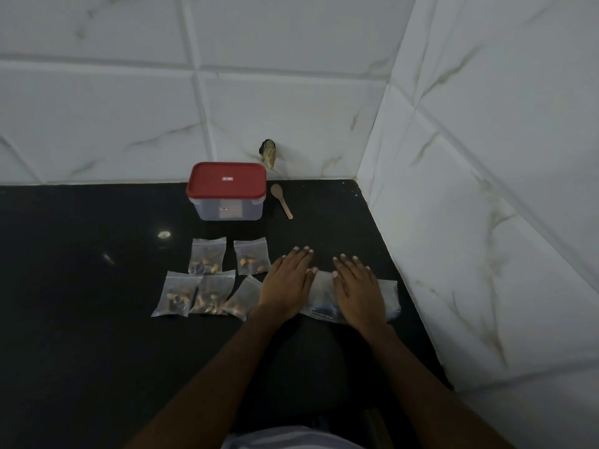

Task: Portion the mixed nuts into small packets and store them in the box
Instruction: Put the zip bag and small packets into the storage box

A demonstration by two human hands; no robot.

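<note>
Several small clear packets of mixed nuts lie on the black counter (97,319): two in a back row (207,256) (252,256) and three in a front row (176,298) (212,294) (243,298). To their right lies a larger clear bag (322,293). My left hand (287,285) and my right hand (358,291) rest flat on it with straight fingers. Behind the packets stands a clear box with a red lid (227,189), closed.
A small wooden spoon (281,199) lies right of the box. Tiled walls (486,189) close the counter at the back and on the right. A dark hole with a fitting (269,152) sits in the back wall above the box.
</note>
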